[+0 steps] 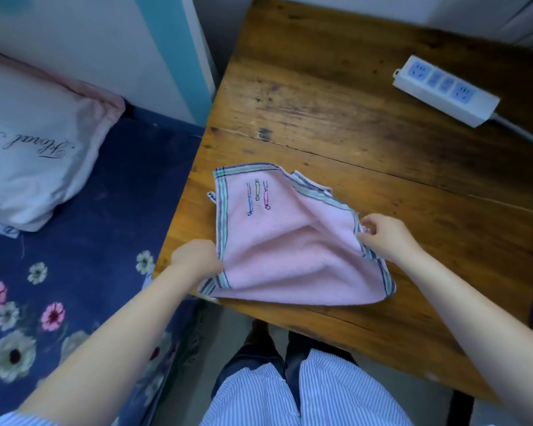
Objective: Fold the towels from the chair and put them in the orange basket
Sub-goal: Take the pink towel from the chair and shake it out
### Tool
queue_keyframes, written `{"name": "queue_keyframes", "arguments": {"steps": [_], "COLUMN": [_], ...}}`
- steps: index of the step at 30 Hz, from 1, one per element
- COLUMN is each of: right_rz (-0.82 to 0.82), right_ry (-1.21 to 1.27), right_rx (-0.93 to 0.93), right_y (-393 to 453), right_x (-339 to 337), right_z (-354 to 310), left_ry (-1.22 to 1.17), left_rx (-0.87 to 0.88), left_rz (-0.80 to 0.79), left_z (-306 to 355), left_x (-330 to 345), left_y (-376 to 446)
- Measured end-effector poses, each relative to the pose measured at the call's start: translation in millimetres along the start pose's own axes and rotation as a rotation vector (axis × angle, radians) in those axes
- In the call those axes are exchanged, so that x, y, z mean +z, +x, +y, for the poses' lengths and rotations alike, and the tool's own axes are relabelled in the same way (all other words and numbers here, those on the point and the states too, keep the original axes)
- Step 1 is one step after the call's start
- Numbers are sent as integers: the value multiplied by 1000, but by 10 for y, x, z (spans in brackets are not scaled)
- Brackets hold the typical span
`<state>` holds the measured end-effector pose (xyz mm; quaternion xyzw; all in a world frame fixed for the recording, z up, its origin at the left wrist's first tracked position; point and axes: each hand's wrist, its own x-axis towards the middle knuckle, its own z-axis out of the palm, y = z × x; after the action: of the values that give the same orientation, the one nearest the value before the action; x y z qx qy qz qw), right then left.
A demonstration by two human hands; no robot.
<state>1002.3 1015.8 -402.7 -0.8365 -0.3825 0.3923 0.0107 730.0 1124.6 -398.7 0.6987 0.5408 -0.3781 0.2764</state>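
Hands, left (194, 259) and right (385, 238), pinch pink towel (283, 256) edges on table (351, 124).

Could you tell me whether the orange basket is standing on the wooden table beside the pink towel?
No, the wooden table carries only the pink towel, held by the left hand and right hand, and a white power strip.
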Motion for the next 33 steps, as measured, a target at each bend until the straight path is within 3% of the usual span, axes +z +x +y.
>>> {"name": "queue_keyframes", "arguments": {"steps": [4, 8, 11, 15, 18, 24, 30, 33], "right_rz": [72, 9, -129, -148, -198, -226, -345, -377], "right_ry": [-244, -365, -356, -379, -438, -543, -313, -344], "right_rx": [-65, -246, -225, -174, -153, -202, -236, -305], "right_y": [-17, 139, 208, 224, 204, 166, 32, -39], "right_x": [24, 4, 10, 24, 7, -65, -400, -514], "right_z": [-112, -249, -324, -296, -273, -356, -487, -595], "left_ry": [-151, -187, -140, -67, -120, -83, 15, 69], "left_rx": [23, 151, 195, 179, 275, 434, 432, 473], "left_rz": [444, 571, 499, 430, 472, 337, 275, 299], "left_z": [103, 309, 458, 454, 338, -90, -430, -571], "left_x": [-265, -598, -733, -743, -722, -578, -355, -177], "left_y": [98, 386, 603, 829, 794, 464, 363, 264]}}
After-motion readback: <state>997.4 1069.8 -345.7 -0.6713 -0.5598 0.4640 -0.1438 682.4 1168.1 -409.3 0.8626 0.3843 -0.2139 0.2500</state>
